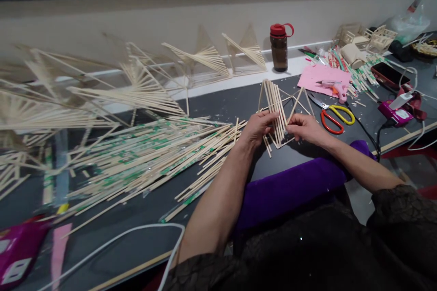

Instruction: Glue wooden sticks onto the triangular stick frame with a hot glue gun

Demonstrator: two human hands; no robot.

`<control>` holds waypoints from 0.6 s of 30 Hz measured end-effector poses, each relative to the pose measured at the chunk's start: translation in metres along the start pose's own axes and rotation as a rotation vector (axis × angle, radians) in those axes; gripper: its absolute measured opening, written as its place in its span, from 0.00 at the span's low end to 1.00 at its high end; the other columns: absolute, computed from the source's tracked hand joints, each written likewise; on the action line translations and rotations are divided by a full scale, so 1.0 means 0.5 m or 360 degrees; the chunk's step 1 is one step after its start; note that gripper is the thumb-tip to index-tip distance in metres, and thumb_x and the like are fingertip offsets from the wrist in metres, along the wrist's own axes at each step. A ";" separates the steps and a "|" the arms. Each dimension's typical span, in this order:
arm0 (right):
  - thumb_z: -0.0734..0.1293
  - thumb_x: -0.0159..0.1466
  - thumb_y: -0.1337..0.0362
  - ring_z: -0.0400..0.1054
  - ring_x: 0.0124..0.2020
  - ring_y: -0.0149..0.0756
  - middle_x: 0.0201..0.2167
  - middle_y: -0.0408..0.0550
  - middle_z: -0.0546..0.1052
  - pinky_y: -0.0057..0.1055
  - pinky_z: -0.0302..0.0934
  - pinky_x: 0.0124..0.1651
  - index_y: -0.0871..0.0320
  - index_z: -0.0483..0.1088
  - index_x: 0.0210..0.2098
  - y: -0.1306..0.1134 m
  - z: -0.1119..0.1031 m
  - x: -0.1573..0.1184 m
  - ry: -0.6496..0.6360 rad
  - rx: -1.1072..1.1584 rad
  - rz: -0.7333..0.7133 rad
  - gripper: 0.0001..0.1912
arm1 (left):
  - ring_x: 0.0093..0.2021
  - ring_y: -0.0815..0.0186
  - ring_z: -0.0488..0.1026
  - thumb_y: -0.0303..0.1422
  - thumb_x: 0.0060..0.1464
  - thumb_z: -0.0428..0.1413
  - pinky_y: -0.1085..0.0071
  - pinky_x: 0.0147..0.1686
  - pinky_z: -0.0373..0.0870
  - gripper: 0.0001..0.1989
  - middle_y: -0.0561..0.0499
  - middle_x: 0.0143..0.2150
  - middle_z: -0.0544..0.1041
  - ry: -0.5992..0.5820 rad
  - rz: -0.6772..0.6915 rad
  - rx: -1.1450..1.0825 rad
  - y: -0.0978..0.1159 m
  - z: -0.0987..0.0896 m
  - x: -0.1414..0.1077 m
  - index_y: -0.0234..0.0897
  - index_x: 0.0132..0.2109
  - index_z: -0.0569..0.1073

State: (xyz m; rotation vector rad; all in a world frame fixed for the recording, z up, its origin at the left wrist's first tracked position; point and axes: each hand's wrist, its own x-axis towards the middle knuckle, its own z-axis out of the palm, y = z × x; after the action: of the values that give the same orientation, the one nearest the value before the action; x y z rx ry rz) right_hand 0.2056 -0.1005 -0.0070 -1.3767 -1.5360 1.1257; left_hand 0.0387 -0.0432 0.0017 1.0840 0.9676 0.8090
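Note:
A small frame of pale wooden chopsticks (273, 100) stands on the dark table in front of me, with a slanted row of sticks fanned on its left side and thin triangular struts on its right. My left hand (260, 128) grips the row from the left, thumb across the sticks. On the other side, my right hand (306, 128) is closed in a pinch at the frame's lower middle, close to the row's edge; its fingertips partly hide what they grip. Scissors (332, 118) with red and yellow handles lie just right of that hand.
Loose and wrapped chopsticks (150, 154) spread to the left. Finished-looking stick frames (143, 86) line the wall. Behind stands a brown bottle (279, 50) with a red lid. A pink glue gun (336, 88) rests on pink paper (316, 76). A purple cushion (293, 186) lies along the front edge.

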 end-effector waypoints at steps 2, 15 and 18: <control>0.66 0.59 0.62 0.61 0.18 0.28 0.15 0.38 0.68 0.27 0.54 0.26 0.58 0.67 0.28 0.003 -0.001 0.001 -0.0003 0.0003 -0.0027 0.06 | 0.27 0.68 0.71 0.39 0.31 0.68 0.73 0.26 0.65 0.18 0.49 0.27 0.78 -0.0014 -0.0049 0.0005 0.005 0.005 0.004 0.33 0.30 0.78; 0.65 0.59 0.61 0.62 0.18 0.26 0.16 0.38 0.69 0.26 0.54 0.25 0.59 0.67 0.28 -0.014 -0.015 -0.004 -0.0021 -0.0007 0.0013 0.08 | 0.20 0.73 0.66 0.30 0.32 0.68 0.75 0.20 0.57 0.12 0.52 0.21 0.74 -0.0055 -0.0161 -0.0051 -0.004 0.015 0.028 0.32 0.29 0.77; 0.65 0.59 0.56 0.63 0.19 0.25 0.22 0.42 0.73 0.25 0.54 0.24 0.59 0.68 0.28 -0.017 -0.023 -0.007 0.0025 0.0025 0.0026 0.12 | 0.21 0.72 0.66 0.30 0.33 0.67 0.75 0.20 0.58 0.12 0.52 0.22 0.74 -0.0067 -0.0163 -0.0073 -0.006 0.015 0.030 0.32 0.30 0.77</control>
State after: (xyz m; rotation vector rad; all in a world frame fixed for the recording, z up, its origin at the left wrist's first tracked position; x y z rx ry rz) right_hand 0.2145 -0.1026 0.0047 -1.3871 -1.5045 1.1323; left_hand 0.0512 -0.0331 -0.0035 1.0002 0.9566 0.7188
